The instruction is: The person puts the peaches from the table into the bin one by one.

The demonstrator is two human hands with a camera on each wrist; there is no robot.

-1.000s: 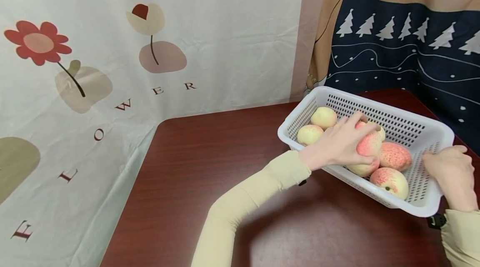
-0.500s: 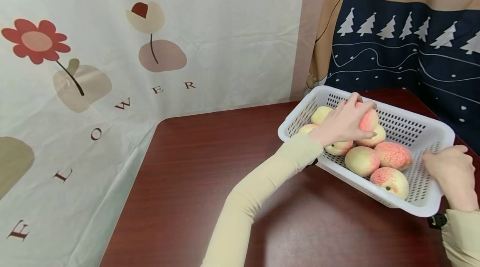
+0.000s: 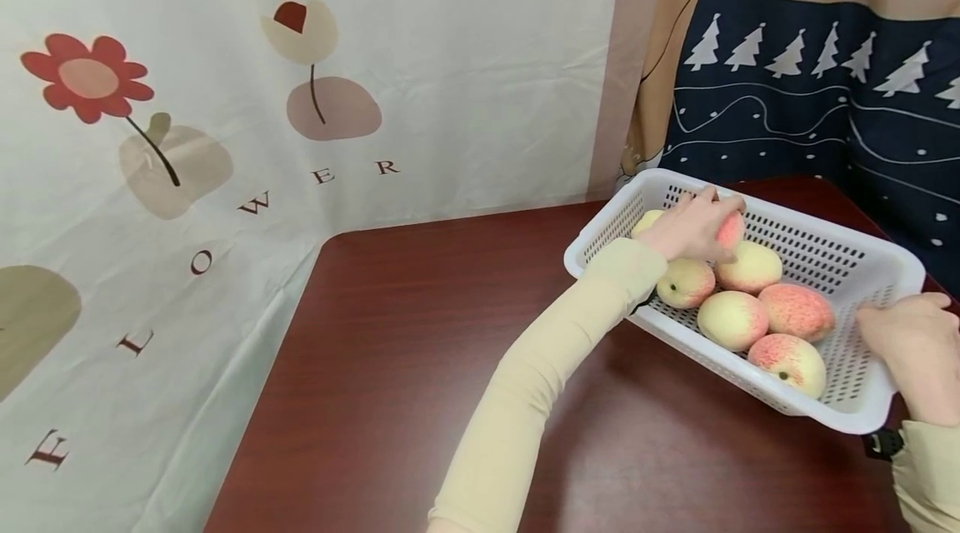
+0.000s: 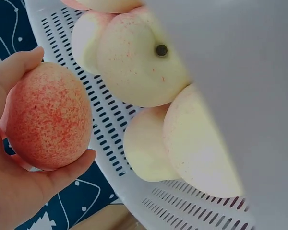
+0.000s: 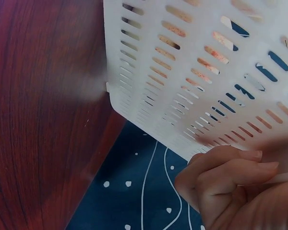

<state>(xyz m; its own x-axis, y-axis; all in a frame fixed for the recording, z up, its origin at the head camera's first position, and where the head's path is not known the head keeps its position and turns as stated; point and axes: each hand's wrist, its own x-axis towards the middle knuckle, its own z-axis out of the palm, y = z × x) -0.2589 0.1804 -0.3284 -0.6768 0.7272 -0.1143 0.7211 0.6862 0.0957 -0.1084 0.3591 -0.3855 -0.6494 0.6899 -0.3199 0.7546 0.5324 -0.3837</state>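
My left hand (image 3: 693, 225) holds a red-speckled peach (image 4: 50, 115) between thumb and fingers, over the far left part of a white perforated plastic basket (image 3: 862, 300). In the head view the fingers partly cover that peach. Several pale yellow and pink peaches lie in the basket, among them a yellow peach (image 3: 748, 266) right beside the held one and a redder peach (image 3: 797, 311) near the middle. At the basket's right end, my right hand (image 3: 915, 354) grips the rim, its curled fingers (image 5: 221, 167) showing in the right wrist view.
The basket stands at the right of a dark red wooden table (image 3: 420, 366). A pale cloth (image 3: 480, 83) with printed flowers hangs behind, and a navy cloth (image 3: 795, 117) with white trees hangs at the back right.
My left hand has carried the peach away from me, toward the basket's far side, uncovering the peaches in front. The right hand stays on the rim. The head view has shifted slightly.
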